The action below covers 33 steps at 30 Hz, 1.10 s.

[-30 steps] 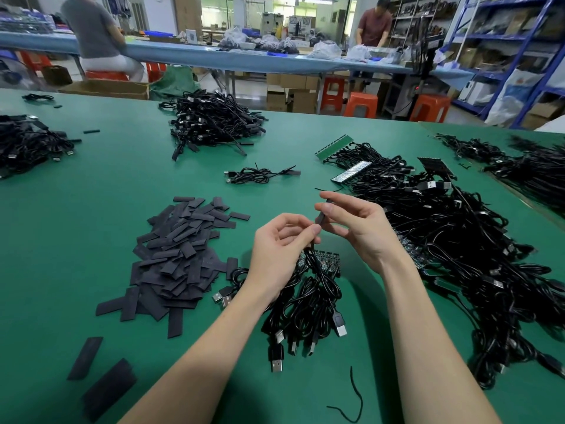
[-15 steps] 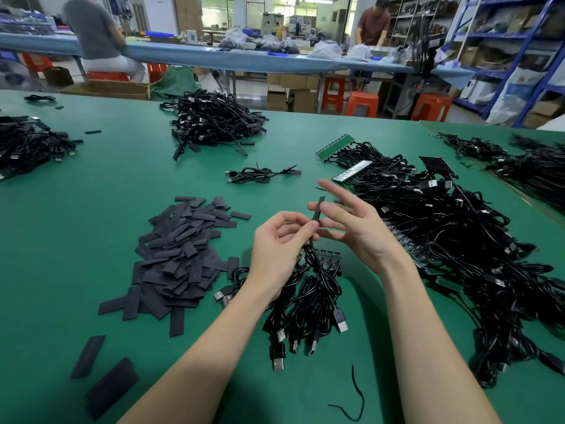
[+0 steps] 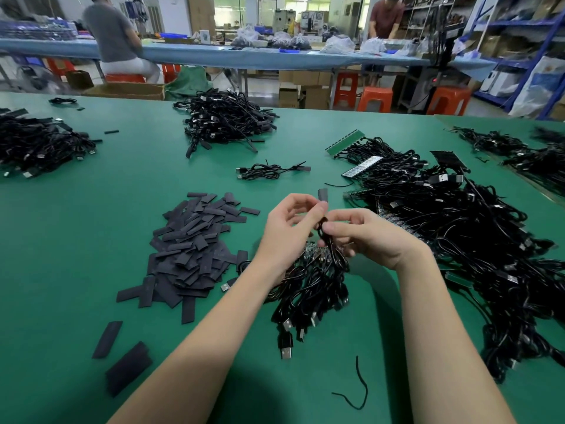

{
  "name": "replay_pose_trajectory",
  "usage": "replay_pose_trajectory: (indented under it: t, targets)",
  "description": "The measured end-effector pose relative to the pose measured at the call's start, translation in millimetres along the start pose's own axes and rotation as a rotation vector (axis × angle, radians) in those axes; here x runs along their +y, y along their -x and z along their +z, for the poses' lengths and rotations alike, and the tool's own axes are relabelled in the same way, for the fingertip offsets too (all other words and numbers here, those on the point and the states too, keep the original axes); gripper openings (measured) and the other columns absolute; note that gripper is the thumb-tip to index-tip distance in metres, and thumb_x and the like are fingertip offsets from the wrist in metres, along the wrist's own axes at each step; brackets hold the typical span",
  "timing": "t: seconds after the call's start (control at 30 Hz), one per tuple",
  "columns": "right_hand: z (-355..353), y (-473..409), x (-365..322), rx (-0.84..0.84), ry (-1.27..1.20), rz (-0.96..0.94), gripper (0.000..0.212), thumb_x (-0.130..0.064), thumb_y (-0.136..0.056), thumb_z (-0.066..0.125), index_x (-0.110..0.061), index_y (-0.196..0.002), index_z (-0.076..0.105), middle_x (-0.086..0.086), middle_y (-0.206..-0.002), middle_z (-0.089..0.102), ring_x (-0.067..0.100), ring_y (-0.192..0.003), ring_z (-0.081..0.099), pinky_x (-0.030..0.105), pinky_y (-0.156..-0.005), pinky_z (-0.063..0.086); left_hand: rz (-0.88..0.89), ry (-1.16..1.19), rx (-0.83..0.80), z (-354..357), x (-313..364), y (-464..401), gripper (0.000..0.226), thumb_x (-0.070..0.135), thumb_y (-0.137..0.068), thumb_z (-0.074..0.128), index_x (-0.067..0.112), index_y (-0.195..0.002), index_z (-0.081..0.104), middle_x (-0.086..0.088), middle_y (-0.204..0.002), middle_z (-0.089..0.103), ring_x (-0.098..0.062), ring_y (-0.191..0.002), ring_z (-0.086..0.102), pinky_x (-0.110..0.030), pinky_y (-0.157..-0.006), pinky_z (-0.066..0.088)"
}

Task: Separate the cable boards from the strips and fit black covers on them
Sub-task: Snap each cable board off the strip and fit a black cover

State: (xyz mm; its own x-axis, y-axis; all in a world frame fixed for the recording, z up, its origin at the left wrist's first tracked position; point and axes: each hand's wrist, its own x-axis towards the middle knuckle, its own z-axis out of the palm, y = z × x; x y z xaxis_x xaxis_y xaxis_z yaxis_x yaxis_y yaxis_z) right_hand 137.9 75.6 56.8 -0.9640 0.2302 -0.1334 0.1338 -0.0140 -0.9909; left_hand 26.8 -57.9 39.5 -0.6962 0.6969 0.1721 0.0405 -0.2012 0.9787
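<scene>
Black cover (image 3: 323,194) stands upright above your left hand (image 3: 286,232), pinched at its lower end between your thumb and forefinger over the green table (image 3: 91,240). Your right hand (image 3: 371,237) meets the left, its fingers (image 3: 331,229) curled round a black cable (image 3: 331,255) that loops down from the cover to a bundle of cables (image 3: 308,293) lying on the table beneath both wrists, USB plugs pointing toward you. A small circuit-board strip (image 3: 313,252) shows in that bundle just under your left palm. Loose black covers lie in a heap (image 3: 191,249) to your left; a large tangle of cables with green board strips (image 3: 458,240) spreads to your right. A finished cable (image 3: 269,171) lies alone farther out, with another pile (image 3: 226,123) beyond it.
</scene>
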Motion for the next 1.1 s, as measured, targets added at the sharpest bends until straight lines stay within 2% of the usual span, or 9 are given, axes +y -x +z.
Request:
replay_pose_trajectory:
  t: [0.17,0.3,0.4,0.57,0.63,0.77,0.83,0.97,1.1]
  targets:
    - [5,-14,0,0.351,-0.334,-0.143,0.032,-0.029,-0.077,0.08,-0.013,-0.103,0.069,0.0,-0.087,0.072,0.008,-0.06,0.063,0.016,-0.052,0.049,-0.167,-0.096,-0.174,-4,15,-10,0.024,0.034,-0.096,0.066,0.015,-0.112,0.065,-0.001,-0.103,0.074,-0.01,-0.076,0.071,-0.018,-0.059,0.053]
    - [20,-31,6,0.556,-0.504,-0.151,0.04,-0.018,-0.08,0.083,-0.005,-0.114,0.066,0.012,-0.103,0.077,0.017,-0.074,0.073,0.021,-0.066,0.057,-0.201,-0.199,-0.189,-10,27,-25,0.027,0.025,-0.095,0.069,0.012,-0.118,0.064,-0.006,-0.099,0.077,-0.023,-0.085,0.067,-0.037,-0.084,0.058]
    - [24,-39,8,0.576,-0.565,-0.197,0.036,-0.015,-0.085,0.08,-0.001,-0.114,0.066,0.014,-0.098,0.078,0.02,-0.081,0.075,0.022,-0.071,0.058,-0.236,-0.363,-0.286,-21,39,-45,0.027,0.026,-0.091,0.074,0.018,-0.115,0.066,0.001,-0.099,0.078,-0.015,-0.084,0.065,-0.031,-0.076,0.054]
    - [18,-42,12,0.523,-0.385,-0.104,0.029,-0.028,-0.091,0.074,-0.005,-0.108,0.07,0.012,-0.102,0.077,0.026,-0.091,0.076,0.027,-0.074,0.059,-0.114,-0.687,-0.22,-40,44,-99,0.018,0.014,-0.085,0.077,0.019,-0.1,0.067,-0.004,-0.099,0.072,-0.013,-0.07,0.059,-0.022,-0.065,0.048]
    - [15,-41,14,0.519,-0.329,-0.062,0.028,-0.028,-0.092,0.073,-0.007,-0.11,0.07,0.009,-0.102,0.078,0.024,-0.088,0.076,0.026,-0.071,0.059,-0.033,-0.872,-0.145,-49,40,-122,0.018,0.013,-0.084,0.076,0.017,-0.098,0.064,-0.004,-0.097,0.068,-0.014,-0.077,0.058,-0.018,-0.063,0.045]
    - [13,-39,15,0.518,-0.272,-0.042,0.025,-0.029,-0.093,0.071,-0.009,-0.109,0.072,0.004,-0.1,0.078,0.021,-0.086,0.076,0.024,-0.068,0.058,0.081,-1.329,-0.167,-68,22,-155,0.013,0.008,-0.087,0.064,0.013,-0.099,0.063,-0.011,-0.114,0.059,-0.029,-0.111,0.054,-0.036,-0.093,0.046]
    - [13,-38,15,0.527,-0.224,-0.03,0.023,-0.029,-0.093,0.071,-0.011,-0.108,0.073,0.002,-0.098,0.079,0.02,-0.087,0.076,0.024,-0.066,0.057,0.044,-1.541,-0.164,-71,12,-159,0.012,0.015,-0.089,0.061,0.017,-0.1,0.066,-0.012,-0.118,0.054,-0.031,-0.117,0.047,-0.04,-0.098,0.045]
    - [12,-35,12,0.565,-0.075,-0.018,0.018,-0.03,-0.094,0.07,-0.016,-0.104,0.074,-0.004,-0.093,0.079,0.014,-0.081,0.074,0.023,-0.065,0.055,-0.116,-1.534,-0.257,-68,-2,-161,0.028,0.026,-0.093,0.054,0.01,-0.116,0.057,-0.014,-0.123,0.059,-0.031,-0.103,0.054,-0.04,-0.091,0.051]
    - [4,-30,5,0.614,0.206,0.044,0.013,-0.031,-0.093,0.068,-0.019,-0.096,0.074,-0.002,-0.09,0.078,0.006,-0.067,0.067,0.018,-0.059,0.053,-0.177,-1.455,-0.245,-65,-1,-161,0.057,0.043,-0.094,0.052,0.017,-0.144,0.042,-0.014,-0.146,0.042,-0.034,-0.134,0.042,-0.048,-0.109,0.041]
